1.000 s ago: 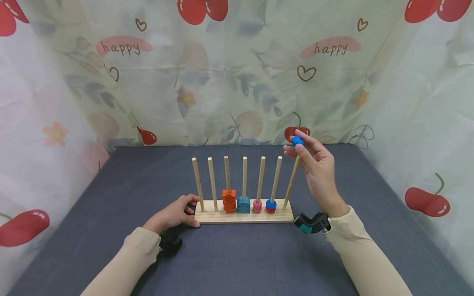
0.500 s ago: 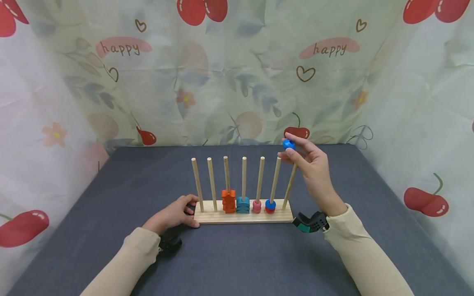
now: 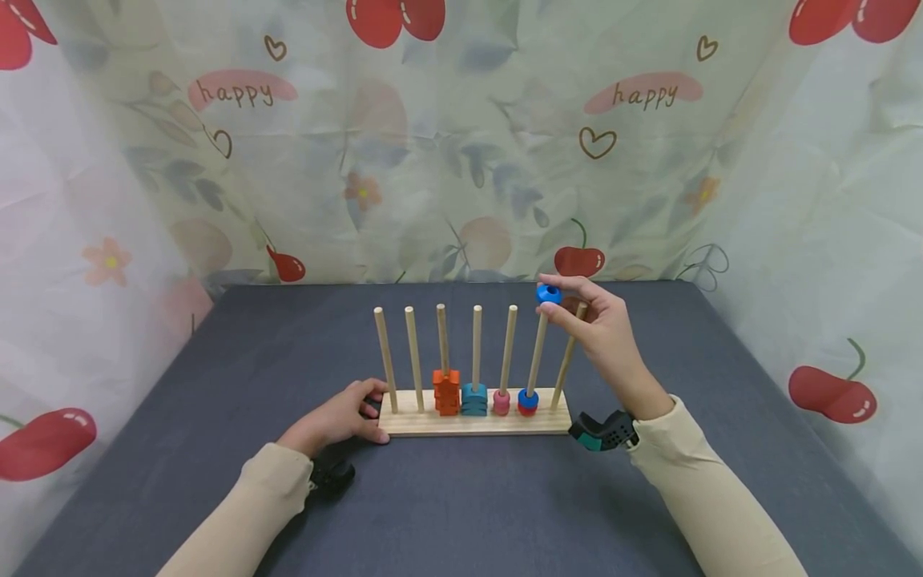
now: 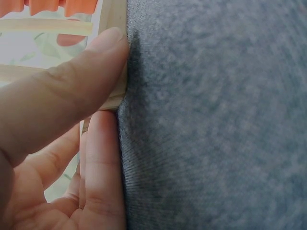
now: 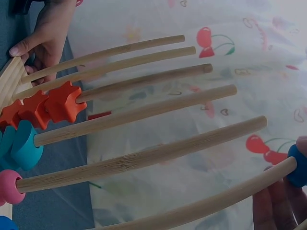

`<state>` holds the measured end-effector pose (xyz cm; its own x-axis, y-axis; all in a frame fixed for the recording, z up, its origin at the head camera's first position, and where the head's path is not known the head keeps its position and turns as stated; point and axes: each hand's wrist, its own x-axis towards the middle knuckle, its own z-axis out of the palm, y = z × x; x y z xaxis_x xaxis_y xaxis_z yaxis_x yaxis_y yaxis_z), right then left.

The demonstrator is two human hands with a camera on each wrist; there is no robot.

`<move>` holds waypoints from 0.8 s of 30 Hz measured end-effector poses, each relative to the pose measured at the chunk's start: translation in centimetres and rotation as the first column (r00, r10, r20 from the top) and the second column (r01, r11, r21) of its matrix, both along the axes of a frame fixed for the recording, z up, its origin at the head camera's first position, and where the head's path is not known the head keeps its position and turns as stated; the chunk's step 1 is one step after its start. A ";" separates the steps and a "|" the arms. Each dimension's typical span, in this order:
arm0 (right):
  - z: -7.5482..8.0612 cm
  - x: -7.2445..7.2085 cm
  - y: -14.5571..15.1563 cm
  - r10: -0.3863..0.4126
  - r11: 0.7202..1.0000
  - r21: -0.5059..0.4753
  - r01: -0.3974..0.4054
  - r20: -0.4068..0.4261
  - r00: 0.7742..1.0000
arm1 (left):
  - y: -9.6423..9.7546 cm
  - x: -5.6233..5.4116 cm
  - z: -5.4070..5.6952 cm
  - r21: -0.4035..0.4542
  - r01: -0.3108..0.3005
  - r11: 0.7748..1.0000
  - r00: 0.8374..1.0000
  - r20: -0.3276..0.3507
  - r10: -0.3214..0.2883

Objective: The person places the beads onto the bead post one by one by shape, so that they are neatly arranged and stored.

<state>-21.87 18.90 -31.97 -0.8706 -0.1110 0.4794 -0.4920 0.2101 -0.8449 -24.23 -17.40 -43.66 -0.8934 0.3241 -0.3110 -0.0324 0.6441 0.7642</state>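
In the head view a wooden peg stand (image 3: 476, 426) carries several upright pegs. My left hand (image 3: 342, 417) grips its left end; in the left wrist view the thumb (image 4: 91, 72) lies along the base and fingers press against the end. Between thumb and fingertips, my right hand (image 3: 602, 328) pinches a blue bead (image 3: 549, 294) at the top of the second peg from the right. The right wrist view shows this blue bead (image 5: 298, 165) at the peg's tip; whether the peg has entered its hole I cannot tell. Lower on that peg sit another blue bead (image 3: 528, 398) and a red one (image 3: 528, 411).
Orange star-shaped beads (image 3: 446, 393), teal beads (image 3: 473, 399) and pink beads (image 3: 501, 402) are stacked on neighbouring pegs. The two leftmost pegs and the rightmost peg (image 3: 567, 365) are bare. A dark grey cloth (image 3: 461, 505) covers the table, with a printed curtain (image 3: 447, 160) behind.
My right hand has moved left and slightly down with the blue bead, from above the rightmost peg to the top of the peg beside it. The left hand stays put.
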 end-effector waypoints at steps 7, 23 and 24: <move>0.2 -0.1 0.2 0.002 0.999 0.036 -0.003 0.003 1.000 | 0.0 0.0 -0.1 -0.001 0.011 1.000 1.000 -0.011 -0.011; -0.2 -0.4 0.6 0.067 0.995 0.070 -0.072 0.073 0.995 | 0.1 0.1 0.1 -0.005 0.017 1.000 1.000 -0.016 -0.017; -0.3 -0.4 0.6 0.075 0.995 0.060 -0.080 0.079 0.994 | 0.1 0.1 0.1 -0.006 0.015 1.000 1.000 -0.016 -0.015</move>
<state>-22.27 19.51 -32.26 -0.8920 -0.2076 0.4016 -0.4434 0.2282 -0.8668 -24.12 -17.34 -43.60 -0.8933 0.3357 -0.2990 -0.0109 0.6487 0.7610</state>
